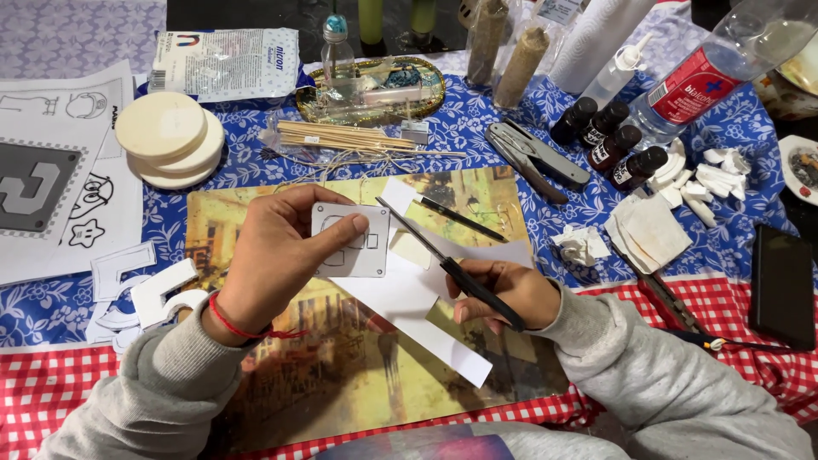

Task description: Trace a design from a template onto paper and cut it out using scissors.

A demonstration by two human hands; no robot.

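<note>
My left hand point(273, 255) holds up a small square paper cut-out point(351, 240) with grey outlines, thumb pressed on its face. My right hand point(503, 291) grips black-handled scissors point(443, 262) whose blades point up and left toward the cut-out's right edge. Under both hands lies a strip of white paper point(417, 315) on a picture placemat point(341, 358). A red thread circles my left wrist.
A stack of round wooden discs point(169, 136), a bundle of wooden sticks point(345, 136), a hole punch point(535, 158), several small dark bottles point(609, 140), printed sheets point(60, 179), white cut-out shapes point(145, 290), a black phone point(781, 285), a plastic bottle point(724, 68) and a gold tray point(375, 89) crowd the table.
</note>
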